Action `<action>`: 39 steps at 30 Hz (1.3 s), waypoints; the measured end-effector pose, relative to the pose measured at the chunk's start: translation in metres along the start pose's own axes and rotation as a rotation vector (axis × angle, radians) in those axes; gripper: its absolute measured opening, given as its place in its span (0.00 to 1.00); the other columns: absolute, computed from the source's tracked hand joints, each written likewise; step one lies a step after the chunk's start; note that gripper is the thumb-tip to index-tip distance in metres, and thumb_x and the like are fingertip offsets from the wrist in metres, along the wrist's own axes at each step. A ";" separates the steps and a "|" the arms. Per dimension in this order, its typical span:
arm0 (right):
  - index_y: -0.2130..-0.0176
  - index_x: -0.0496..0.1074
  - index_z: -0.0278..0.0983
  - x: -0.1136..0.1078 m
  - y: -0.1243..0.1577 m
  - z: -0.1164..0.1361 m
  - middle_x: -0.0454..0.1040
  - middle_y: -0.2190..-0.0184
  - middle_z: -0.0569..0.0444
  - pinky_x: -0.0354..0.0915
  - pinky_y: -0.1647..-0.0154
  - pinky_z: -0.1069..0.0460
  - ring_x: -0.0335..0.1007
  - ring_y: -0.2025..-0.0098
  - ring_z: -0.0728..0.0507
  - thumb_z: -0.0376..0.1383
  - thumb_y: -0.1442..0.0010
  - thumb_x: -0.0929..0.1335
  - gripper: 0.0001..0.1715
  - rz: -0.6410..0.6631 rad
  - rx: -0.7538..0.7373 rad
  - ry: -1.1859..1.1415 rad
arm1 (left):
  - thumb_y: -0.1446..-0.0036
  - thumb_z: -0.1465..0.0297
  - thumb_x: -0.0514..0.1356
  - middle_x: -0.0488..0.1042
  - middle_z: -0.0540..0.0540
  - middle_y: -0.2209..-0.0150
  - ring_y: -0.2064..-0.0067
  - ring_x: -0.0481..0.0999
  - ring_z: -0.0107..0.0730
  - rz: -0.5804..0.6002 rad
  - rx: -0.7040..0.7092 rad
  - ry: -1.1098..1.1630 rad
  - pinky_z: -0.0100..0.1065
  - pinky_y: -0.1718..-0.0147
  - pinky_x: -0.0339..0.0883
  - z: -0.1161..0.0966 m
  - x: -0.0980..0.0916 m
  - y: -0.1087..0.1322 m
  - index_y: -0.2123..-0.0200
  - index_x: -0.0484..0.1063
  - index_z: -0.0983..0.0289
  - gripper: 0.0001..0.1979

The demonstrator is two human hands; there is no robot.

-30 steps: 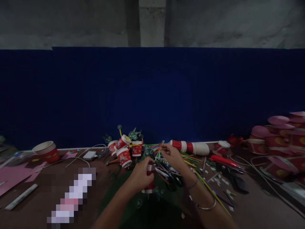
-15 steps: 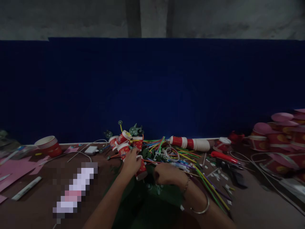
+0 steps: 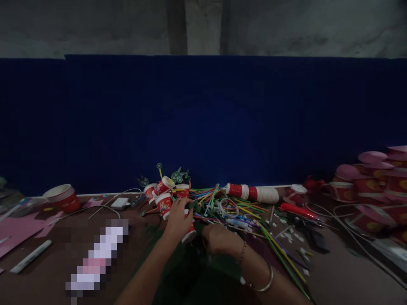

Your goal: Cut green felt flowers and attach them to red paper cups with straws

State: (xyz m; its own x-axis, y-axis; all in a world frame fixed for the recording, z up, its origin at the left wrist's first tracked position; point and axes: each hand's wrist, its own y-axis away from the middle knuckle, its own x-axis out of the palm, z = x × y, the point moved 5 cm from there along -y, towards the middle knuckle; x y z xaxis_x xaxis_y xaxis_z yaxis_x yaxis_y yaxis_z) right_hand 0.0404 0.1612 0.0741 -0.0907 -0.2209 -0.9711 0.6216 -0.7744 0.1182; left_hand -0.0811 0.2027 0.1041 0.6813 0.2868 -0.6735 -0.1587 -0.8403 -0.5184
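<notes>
My left hand (image 3: 178,217) is closed around a red paper cup (image 3: 190,233) with a white rim, which lies tilted under the palm. Just right of it, my right hand (image 3: 220,239) is curled with its fingertips turned down. Whatever those fingers pinch is hidden in shadow. Dark green paper (image 3: 178,279) spreads beneath both hands. Several more red patterned cups (image 3: 164,204) lean together beyond my left hand. Small green paper cut-outs (image 3: 178,176) stand out behind them, one on a yellow stick.
Colourful pipe cleaners (image 3: 270,233) sprawl to the right, under a nested cup stack (image 3: 251,192). A red-handled tool (image 3: 297,209) and cables lie farther right, near piled red cups with pink tops (image 3: 372,180). Pink paper (image 3: 19,231) and a marker (image 3: 31,256) lie left. A blue panel (image 3: 203,123) stands behind.
My left hand has shifted slightly over the cup, covering more of it. My right hand has moved a little left and down. The view has tilted slightly upward.
</notes>
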 end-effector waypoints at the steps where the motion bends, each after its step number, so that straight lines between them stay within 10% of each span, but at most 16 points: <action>1: 0.70 0.74 0.30 -0.003 0.000 -0.004 0.76 0.72 0.45 0.55 0.77 0.55 0.70 0.72 0.43 0.29 0.56 0.65 0.11 -0.014 -0.004 -0.041 | 0.51 0.75 0.54 0.71 0.56 0.63 0.56 0.69 0.41 0.018 0.001 0.043 0.43 0.55 0.61 -0.005 0.000 0.001 0.64 0.67 0.62 0.09; 8: 0.67 0.71 0.36 -0.037 0.008 -0.033 0.74 0.72 0.55 0.55 0.73 0.57 0.66 0.71 0.48 0.28 0.57 0.65 0.13 -0.289 0.052 -0.361 | 0.62 0.82 0.55 0.74 0.53 0.62 0.62 0.73 0.34 0.465 -0.095 0.481 0.32 0.64 0.66 -0.034 0.016 0.013 0.58 0.66 0.63 0.24; 15: 0.66 0.69 0.36 -0.047 0.010 -0.037 0.73 0.71 0.55 0.58 0.70 0.57 0.67 0.69 0.49 0.27 0.53 0.64 0.12 -0.415 -0.015 -0.493 | 0.63 0.80 0.56 0.72 0.49 0.73 0.72 0.70 0.30 0.398 -0.157 0.419 0.28 0.74 0.60 -0.024 0.023 0.014 0.66 0.70 0.65 0.16; 21: 0.66 0.73 0.34 -0.045 0.017 -0.093 0.75 0.68 0.48 0.59 0.67 0.53 0.70 0.66 0.43 0.28 0.50 0.63 0.11 -0.360 0.448 -0.163 | 0.58 0.77 0.54 0.71 0.50 0.76 0.75 0.71 0.28 0.371 -0.465 0.714 0.29 0.74 0.62 -0.015 0.031 0.017 0.64 0.70 0.66 0.15; 29: 0.73 0.74 0.33 -0.031 0.010 -0.109 0.75 0.66 0.43 0.57 0.68 0.52 0.69 0.62 0.39 0.28 0.53 0.65 0.07 -0.280 0.533 -0.047 | 0.56 0.74 0.54 0.72 0.51 0.74 0.77 0.68 0.23 0.272 -0.833 1.120 0.25 0.79 0.59 -0.023 0.030 0.026 0.70 0.65 0.64 0.06; 39: 0.68 0.65 0.36 -0.047 0.008 -0.058 0.66 0.81 0.60 0.50 0.78 0.57 0.57 0.79 0.51 0.33 0.44 0.60 0.06 -0.392 0.135 -0.590 | 0.50 0.67 0.56 0.63 0.45 0.80 0.77 0.64 0.26 0.123 -0.417 0.747 0.27 0.76 0.58 -0.031 0.016 0.016 0.56 0.69 0.61 0.16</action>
State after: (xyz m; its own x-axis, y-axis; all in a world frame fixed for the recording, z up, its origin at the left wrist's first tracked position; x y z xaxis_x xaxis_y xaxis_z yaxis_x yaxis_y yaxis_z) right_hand 0.0953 0.2001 0.1090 -0.7161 -0.1659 -0.6780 0.3592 -0.9204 -0.1542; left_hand -0.0501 0.1793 0.1012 0.9910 -0.0719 -0.1130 -0.0864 -0.9877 -0.1301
